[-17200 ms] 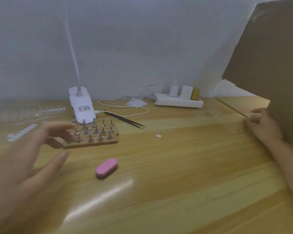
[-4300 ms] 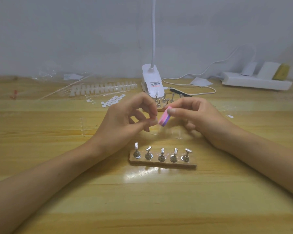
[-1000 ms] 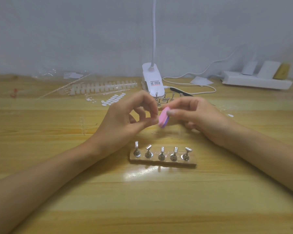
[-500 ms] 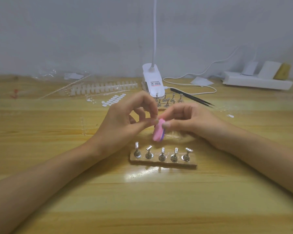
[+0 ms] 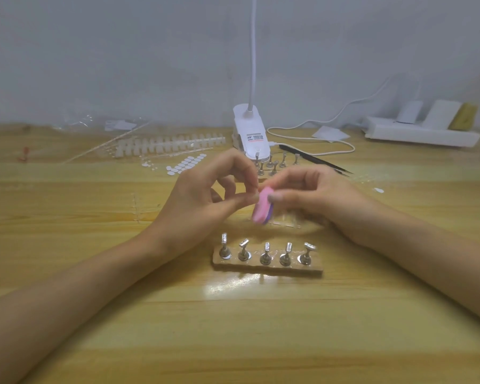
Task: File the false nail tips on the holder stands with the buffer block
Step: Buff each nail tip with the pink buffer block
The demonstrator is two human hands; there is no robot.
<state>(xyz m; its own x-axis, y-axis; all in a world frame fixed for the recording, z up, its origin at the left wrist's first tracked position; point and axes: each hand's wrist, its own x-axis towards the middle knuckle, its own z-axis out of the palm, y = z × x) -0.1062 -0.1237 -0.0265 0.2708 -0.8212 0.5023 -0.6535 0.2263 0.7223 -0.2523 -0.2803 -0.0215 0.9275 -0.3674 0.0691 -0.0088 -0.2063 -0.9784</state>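
The buffer block [image 5: 262, 208] is gripped by the right hand [image 5: 316, 198], and a small item [image 5: 257, 193], unidentifiable, is pinched by the left hand [image 5: 205, 195]. Five metal stands [image 5: 265, 253] are seated in a wooden base [image 5: 266, 269].

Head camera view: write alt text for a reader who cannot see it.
The right hand holds a pink buffer block against the pinched fingertips of the left hand. Nearer the camera, a wooden strip carries five metal holder stands; a white lamp stands behind.
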